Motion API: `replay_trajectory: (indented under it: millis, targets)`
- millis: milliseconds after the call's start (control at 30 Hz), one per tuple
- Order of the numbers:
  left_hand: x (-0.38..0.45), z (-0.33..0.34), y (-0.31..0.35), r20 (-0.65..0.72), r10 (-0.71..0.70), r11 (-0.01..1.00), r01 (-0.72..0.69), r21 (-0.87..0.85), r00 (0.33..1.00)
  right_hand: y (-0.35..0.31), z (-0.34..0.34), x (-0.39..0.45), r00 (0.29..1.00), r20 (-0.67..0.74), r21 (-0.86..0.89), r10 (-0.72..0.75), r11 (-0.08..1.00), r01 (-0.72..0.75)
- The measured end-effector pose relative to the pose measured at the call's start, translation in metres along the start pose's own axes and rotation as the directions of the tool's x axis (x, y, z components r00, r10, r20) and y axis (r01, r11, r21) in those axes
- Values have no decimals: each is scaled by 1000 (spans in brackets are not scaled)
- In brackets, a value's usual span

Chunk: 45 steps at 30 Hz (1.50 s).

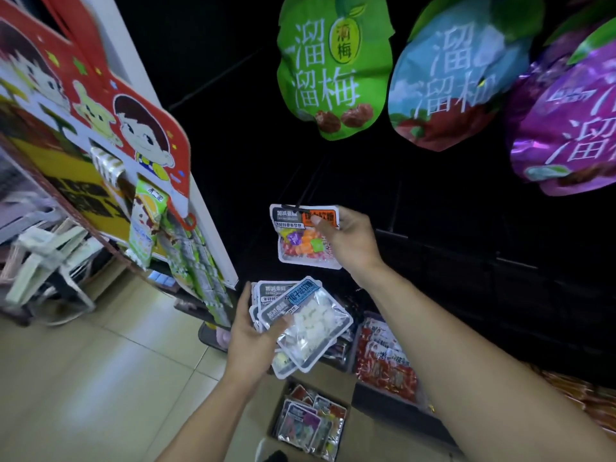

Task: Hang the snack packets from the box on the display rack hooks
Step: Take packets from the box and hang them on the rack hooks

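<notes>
A dim shop aisle: a dark rack (433, 228) fills the upper right and pale floor tiles (83, 378) the lower left. The right hand (350, 238) pinches a packet (305, 241) of mixed-colour sweets, thumb on its orange label, with the packet's top edge against a thin black hook (308, 191); whether the hook is through the hole I cannot tell. At 7 o'clock from it, the left hand (250, 341) grips a fanned stack of packets (300, 325), thumb across the top one, which holds white sweets. Below the stack, at 6 o'clock, an open box (311, 418) on the floor holds more packets. Red packs (386, 361) lie at 3 o'clock from the stack. Green (328, 65), blue (453, 75) and purple (566, 121) bags hang at 12 o'clock. A red cartoon display (100, 105) stands at 10 o'clock.
</notes>
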<state>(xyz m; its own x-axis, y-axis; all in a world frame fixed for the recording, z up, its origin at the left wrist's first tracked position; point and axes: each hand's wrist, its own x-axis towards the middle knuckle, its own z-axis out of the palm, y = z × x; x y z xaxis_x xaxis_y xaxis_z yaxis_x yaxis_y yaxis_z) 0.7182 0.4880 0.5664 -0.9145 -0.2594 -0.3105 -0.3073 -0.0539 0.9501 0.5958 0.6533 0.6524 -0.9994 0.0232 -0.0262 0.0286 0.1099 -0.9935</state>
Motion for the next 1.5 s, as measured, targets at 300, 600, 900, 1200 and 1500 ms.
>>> replay_trajectory:
  millis: [300,600,900,1200,1500]
  targets:
    - [15,-3,11,74,-12,1000,11,12,997,14,9,12,976,-211,-49,-53,998,44]
    - [32,2,23,155,13,999,-19,38,988,23,19,67,898,-439,-23,-8,1000,-2]
    - [50,-6,32,204,53,984,-86,156,978,28,4,122,851,-525,-17,-27,1000,22]
    - [58,-1,37,301,67,987,-108,121,951,43,-28,66,895,-439,-110,75,985,-136]
    - [56,23,31,353,112,992,-127,21,929,47,-51,-66,912,-237,-47,336,933,-356]
